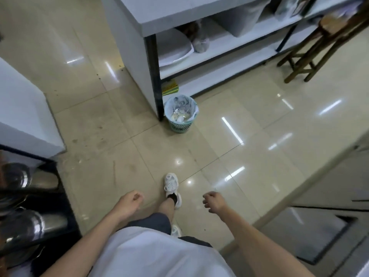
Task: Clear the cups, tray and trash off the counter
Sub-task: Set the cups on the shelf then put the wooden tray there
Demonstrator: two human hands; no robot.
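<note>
I look down at a tiled floor. A small teal mesh trash bin (181, 114) with a plastic liner stands by the corner leg of a white counter (151, 19); wrappers and scraps fill it. My left hand (130, 200) hangs low at centre left, fingers curled in, holding nothing. My right hand (213, 200) hangs at centre right, fingers loosely curled, also with nothing in it. Both hands are well short of the bin. No cups or tray show on the visible part of the counter.
Shelves under the counter hold a white tray-like dish (173, 48), a bag and a grey bin. A wooden stool (323, 37) stands at the top right. Steel pots (22, 226) sit at the lower left. A white cabinet (22, 116) is at the left.
</note>
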